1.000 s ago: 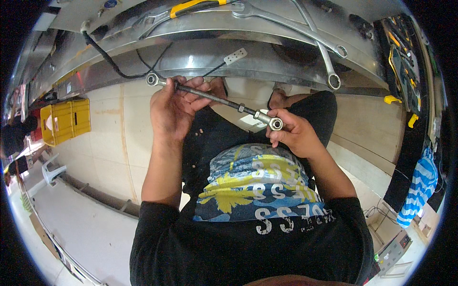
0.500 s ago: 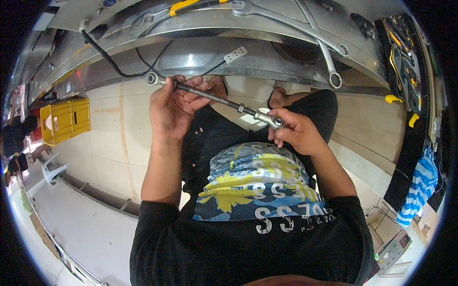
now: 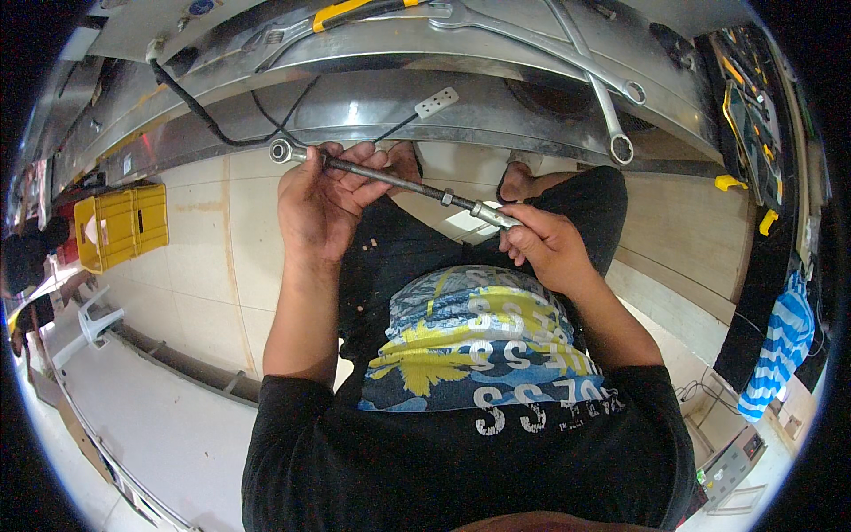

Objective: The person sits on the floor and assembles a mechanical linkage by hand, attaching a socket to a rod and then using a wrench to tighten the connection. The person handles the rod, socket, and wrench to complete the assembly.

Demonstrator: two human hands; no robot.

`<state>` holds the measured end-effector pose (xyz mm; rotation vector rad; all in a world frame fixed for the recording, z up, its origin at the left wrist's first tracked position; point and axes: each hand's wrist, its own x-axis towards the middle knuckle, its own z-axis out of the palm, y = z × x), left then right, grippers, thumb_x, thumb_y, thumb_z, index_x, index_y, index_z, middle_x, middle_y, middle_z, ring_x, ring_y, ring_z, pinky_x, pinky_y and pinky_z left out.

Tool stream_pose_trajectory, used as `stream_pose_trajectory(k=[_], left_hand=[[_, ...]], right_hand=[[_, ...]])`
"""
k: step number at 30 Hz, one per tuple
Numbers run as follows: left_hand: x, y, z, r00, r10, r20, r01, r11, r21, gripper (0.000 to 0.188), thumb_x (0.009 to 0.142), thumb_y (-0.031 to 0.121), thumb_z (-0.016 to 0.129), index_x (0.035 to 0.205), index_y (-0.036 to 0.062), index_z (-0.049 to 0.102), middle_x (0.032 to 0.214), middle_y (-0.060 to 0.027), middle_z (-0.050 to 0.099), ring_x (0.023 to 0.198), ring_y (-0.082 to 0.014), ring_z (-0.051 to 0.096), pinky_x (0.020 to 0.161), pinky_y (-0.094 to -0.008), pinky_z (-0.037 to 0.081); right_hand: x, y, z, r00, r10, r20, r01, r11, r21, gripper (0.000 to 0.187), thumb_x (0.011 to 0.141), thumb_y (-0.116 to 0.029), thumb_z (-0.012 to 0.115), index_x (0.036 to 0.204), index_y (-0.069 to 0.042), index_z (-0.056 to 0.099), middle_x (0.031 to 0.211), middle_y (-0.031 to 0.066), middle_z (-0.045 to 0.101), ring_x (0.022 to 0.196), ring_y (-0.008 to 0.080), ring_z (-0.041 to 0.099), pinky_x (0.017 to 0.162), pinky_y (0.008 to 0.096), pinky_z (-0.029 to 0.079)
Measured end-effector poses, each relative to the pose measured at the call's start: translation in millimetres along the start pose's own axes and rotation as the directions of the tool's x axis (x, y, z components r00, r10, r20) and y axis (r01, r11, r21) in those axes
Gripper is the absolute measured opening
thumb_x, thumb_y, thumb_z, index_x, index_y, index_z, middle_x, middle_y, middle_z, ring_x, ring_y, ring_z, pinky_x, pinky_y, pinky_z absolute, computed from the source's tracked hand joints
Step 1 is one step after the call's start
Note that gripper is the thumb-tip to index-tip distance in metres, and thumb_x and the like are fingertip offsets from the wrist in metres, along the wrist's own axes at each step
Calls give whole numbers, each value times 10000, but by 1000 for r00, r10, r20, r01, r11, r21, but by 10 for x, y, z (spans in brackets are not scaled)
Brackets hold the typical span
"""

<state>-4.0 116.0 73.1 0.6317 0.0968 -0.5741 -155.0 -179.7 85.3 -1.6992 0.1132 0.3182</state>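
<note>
A metal linkage rod (image 3: 381, 175) with a ball-joint rod end at each tip slants across in front of me. My left hand (image 3: 326, 199) holds it palm up near the left end, with the thumb and fingers closed about it. The left rod end's eye (image 3: 280, 152) sticks out beyond the thumb. Pinched in my right hand (image 3: 545, 244) is the right rod end (image 3: 492, 215), whose eye is mostly hidden by the fingers. A nut (image 3: 447, 197) sits on the thread, a short way from that rod end.
Combination wrenches (image 3: 541, 44) and an adjustable wrench with a yellow-black handle (image 3: 359, 11) lie on the metal ledge (image 3: 399, 53) ahead. Below it rests a white power strip (image 3: 437, 103). A yellow crate (image 3: 121, 226) stands left, a tool case (image 3: 753, 133) right. Another person (image 3: 31, 257) is at far left.
My right hand has turned the right rod end, so its eye no longer faces up and the fingers lie further over it. My left hand stays nearly still.
</note>
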Motion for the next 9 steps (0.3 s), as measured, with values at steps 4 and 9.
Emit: stream_pose_trajectory(k=[4,9], left_hand=[[-5,15,21,1000,-6,4,6,1000,14,374,1067,348,425,1151,23,590,1233,-257,638,1187,-402,624,961,-544,564],[-5,24,20,999,-18,26,18,1000,4,368,1064,347,435,1182,35,590,1242,-257,637,1194,-404,621,961,-540,564]], right_hand=[[-13,-9,-11,993,105,48,-111,983,146,387,1034,-283,565,1311,-13,589,827,57,667,653,107,602,609,249,520],[-19,60,-56,964,232,128,-265,857,442,453,1040,-364,552,1329,-15,569,838,95,665,647,152,616,599,255,521]])
